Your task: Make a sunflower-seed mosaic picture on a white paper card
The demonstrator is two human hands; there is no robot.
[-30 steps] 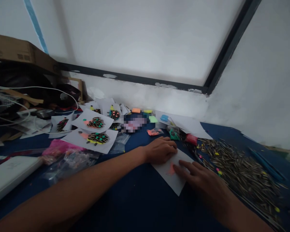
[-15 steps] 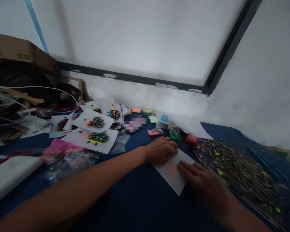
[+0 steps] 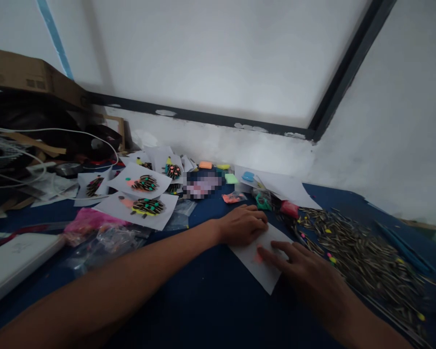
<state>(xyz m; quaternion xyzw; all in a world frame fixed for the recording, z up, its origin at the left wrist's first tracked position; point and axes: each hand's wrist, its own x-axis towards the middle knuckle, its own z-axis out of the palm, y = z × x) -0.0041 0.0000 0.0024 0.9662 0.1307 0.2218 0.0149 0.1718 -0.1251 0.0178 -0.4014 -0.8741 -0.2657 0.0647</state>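
Note:
A white paper sheet (image 3: pixel 267 280) lies on the blue tabletop with a thin patch of orange modelling clay (image 3: pixel 258 254) on it. My left hand (image 3: pixel 242 225) rests on the sheet's upper left part, its fingers lying loosely bent on the paper and partly hidden. Over the right side of the sheet is my right hand (image 3: pixel 305 271), fingers apart. Its outstretched index finger touches the orange clay and covers part of it.
Striped sunflower seeds (image 3: pixel 370 257) are heaped on the right. Finished seed-and-clay hedgehog pictures (image 3: pixel 147 207) lie at left, near a pink bag (image 3: pixel 94 224) and a white box (image 3: pixel 20 264). Clay packs, including a red one (image 3: pixel 288 208), sit behind the sheet.
My right hand's fingers have spread, and the index finger has moved left onto the orange clay. My left hand and the sheet stay in place.

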